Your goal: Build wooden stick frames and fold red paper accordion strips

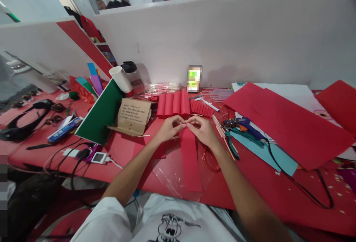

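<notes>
A long red paper strip point(191, 164) lies lengthwise in front of me, its lower end toward the table's near edge. At its far end my left hand point(172, 127) pinches the paper between thumb and fingers. My right hand point(200, 126) pinches the same end from the other side, and the fingertips of both hands almost meet. Whether something small is also between them, I cannot tell. Just beyond the hands stand several rolled red paper tubes point(172, 104) side by side. Right of these lies a row of narrow folded red paper pieces point(202, 108).
Scissors with red handles point(211, 162) lie partly under my right forearm. To the right are pliers point(232, 145), a blue glue gun point(251, 128) with its cable, and large red sheets point(289, 123). A cardboard box point(133, 116), green board point(101, 114) and bottle point(135, 79) stand left.
</notes>
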Motion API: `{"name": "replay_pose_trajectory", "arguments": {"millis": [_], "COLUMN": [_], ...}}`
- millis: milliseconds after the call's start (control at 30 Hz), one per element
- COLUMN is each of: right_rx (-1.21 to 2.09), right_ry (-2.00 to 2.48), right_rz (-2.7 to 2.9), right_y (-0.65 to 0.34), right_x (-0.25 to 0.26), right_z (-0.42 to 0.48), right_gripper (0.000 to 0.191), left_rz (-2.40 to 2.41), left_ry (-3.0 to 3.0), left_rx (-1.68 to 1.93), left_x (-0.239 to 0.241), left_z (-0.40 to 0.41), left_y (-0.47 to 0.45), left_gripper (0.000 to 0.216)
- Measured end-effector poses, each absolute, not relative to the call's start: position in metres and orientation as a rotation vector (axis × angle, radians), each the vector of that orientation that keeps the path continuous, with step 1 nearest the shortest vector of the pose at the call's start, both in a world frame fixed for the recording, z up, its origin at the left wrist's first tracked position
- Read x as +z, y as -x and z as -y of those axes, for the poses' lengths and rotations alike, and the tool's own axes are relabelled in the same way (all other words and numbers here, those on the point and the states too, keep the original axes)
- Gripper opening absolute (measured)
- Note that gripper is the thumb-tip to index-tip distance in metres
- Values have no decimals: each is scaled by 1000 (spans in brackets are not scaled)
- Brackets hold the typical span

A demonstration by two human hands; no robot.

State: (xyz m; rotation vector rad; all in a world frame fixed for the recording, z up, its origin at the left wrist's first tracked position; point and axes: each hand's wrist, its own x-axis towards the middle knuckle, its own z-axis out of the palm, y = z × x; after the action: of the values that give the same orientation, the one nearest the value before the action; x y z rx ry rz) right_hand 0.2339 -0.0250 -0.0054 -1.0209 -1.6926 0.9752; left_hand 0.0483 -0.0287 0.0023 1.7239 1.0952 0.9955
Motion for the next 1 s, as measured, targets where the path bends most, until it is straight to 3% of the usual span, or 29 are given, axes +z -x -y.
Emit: {"name": "replay_pose_trajectory", "arguments": {"millis": [367, 600, 1000], "right_rx": [1176, 942, 883], "right_ry": [928, 1020, 1028], "right_rz": [1584, 1765, 1808], "right_y": [-239, -242, -243], "right_x": [-13, -6, -5], "right_z": [17, 21, 20], "right_gripper": [24, 21, 19], "left_rz": [-1202, -1256, -1270], "left_ry": [-1803, -1843, -1939], "left_rx": [1110, 1068, 1069], "left_x": [-6, -3, -8], "left_z": [28, 27, 25], "left_y": [-49, -46, -43], "left_gripper": [23, 25, 23]}}
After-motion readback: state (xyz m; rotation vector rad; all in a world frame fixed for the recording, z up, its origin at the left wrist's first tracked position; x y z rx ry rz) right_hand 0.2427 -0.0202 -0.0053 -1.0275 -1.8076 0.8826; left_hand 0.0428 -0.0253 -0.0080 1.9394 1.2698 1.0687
